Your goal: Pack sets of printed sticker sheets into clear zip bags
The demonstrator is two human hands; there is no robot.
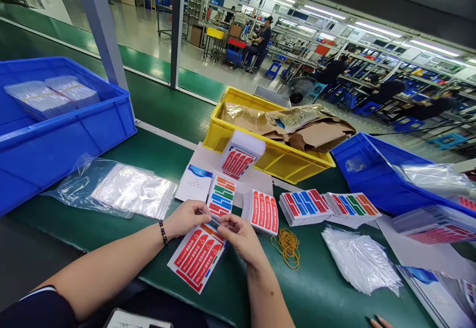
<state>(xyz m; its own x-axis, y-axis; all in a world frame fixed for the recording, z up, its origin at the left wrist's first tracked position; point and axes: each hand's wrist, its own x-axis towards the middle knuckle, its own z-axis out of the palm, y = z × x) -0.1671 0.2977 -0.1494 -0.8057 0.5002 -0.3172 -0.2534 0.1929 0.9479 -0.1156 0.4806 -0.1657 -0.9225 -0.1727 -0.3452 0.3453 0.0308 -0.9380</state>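
Note:
My left hand [189, 221], with a beaded bracelet at the wrist, pinches the top edge of a clear plastic bag [214, 223]. My right hand [240, 237] pinches the same edge from the other side. Below my fingers is a sheet of red "Max Level / Min Level" stickers [197, 257], seemingly inside the bag and tilted over the table edge. Just beyond my hands lie a sheet of multicoloured stickers [222, 194] and a white booklet with a blue top [194, 183]. A stack of red sticker sheets [263, 212] is right of them.
Clear bags [130, 189] lie left, more bags [362, 261] right. Rubber bands [287, 248] and multicoloured sticker stacks [305, 205] sit nearby. A blue bin [111, 114], yellow bin [297, 165] and second blue bin [372, 169] border the green table. Another person's fingers [381, 322] show lower right.

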